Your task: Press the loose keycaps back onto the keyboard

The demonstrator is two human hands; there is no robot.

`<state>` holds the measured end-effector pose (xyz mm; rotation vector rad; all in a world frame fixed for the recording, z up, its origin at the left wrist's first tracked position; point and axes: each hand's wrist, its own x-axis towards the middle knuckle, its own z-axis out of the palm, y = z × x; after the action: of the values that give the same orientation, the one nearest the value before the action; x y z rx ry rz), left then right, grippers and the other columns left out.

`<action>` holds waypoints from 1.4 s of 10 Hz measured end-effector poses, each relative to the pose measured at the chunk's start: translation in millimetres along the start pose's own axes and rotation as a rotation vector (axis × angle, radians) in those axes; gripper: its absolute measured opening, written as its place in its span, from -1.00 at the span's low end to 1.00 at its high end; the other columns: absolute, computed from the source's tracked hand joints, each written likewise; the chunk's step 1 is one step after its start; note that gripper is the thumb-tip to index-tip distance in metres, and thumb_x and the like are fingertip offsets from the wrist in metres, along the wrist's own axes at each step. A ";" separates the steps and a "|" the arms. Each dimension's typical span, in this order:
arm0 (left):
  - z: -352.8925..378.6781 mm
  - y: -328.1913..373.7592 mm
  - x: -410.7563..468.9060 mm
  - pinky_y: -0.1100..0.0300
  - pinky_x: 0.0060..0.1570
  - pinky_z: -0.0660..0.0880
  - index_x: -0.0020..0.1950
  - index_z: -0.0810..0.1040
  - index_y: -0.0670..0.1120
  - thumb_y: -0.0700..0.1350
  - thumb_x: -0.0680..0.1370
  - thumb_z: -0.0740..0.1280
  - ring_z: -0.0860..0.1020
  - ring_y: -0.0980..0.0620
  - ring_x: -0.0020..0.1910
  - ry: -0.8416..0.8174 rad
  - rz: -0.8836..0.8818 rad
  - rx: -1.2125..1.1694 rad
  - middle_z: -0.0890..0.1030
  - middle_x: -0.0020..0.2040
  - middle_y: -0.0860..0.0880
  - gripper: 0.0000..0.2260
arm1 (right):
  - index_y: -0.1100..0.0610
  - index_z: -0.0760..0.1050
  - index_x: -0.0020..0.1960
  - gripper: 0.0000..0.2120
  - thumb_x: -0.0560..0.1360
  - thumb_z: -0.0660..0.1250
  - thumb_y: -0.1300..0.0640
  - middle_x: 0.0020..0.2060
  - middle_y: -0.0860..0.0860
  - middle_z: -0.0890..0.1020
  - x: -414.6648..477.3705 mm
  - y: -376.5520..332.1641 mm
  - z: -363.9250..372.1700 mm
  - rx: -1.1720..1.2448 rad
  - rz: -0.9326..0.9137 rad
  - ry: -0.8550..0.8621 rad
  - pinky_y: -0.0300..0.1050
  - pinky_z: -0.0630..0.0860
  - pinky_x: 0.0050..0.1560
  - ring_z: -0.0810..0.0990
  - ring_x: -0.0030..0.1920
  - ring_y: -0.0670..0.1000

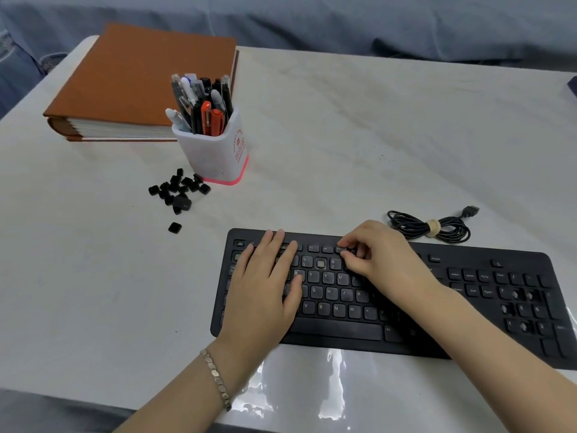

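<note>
Your white table [343,135] stands before blue-grey cloth. The black keyboard [468,307] lies at its near right, one bare key socket [320,263] showing in the number row. Your left hand [265,285] rests flat on the keyboard's left end, fingers straight. Your right hand [381,254] curls its fingertips down at the function row; whether they pinch a cap cannot be told. The loose keycaps [178,190] sit heaped beside the pen holder [215,151], well apart from the keyboard, with a single keycap [175,227] nearer you. A bundled cable [431,228] lies just behind the keyboard.
</note>
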<state>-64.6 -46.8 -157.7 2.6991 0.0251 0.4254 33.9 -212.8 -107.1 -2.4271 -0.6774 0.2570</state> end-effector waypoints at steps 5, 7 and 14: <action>0.5 0.1 -0.4 0.03 0.39 0.21 0.31 0.50 -0.16 -0.03 0.55 0.15 0.34 -0.03 0.39 0.032 0.012 0.031 0.46 0.36 -0.13 -0.61 | 0.21 0.62 0.01 -0.83 0.45 0.34 0.24 -0.14 0.11 0.61 6.7 -16.3 -0.8 -0.112 0.150 -0.052 -0.16 0.43 -0.01 0.59 -0.10 0.09; 1.3 -0.6 -1.1 0.02 0.39 0.23 0.30 0.52 -0.15 -0.03 0.55 0.16 0.36 -0.02 0.39 0.049 0.013 0.035 0.47 0.36 -0.13 -0.61 | 0.20 0.60 0.07 -0.79 0.46 0.31 0.22 -0.08 0.13 0.63 8.3 -18.5 -2.2 -0.166 0.184 -0.070 -0.15 0.42 0.02 0.60 -0.06 0.09; 1.1 0.2 -0.3 0.03 0.40 0.20 0.31 0.51 -0.16 -0.04 0.55 0.15 0.33 -0.02 0.39 0.032 0.009 0.012 0.46 0.36 -0.13 -0.61 | 0.29 0.57 0.07 -0.57 0.34 0.07 0.22 -0.02 0.22 0.57 -34.9 -3.3 24.1 -0.397 -0.063 0.141 -0.01 0.51 -0.17 0.41 0.01 0.13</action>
<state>-64.5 -47.4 -158.7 2.7047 0.0243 0.4720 -5.2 -216.8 -123.6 -2.7584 -0.7999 -0.0838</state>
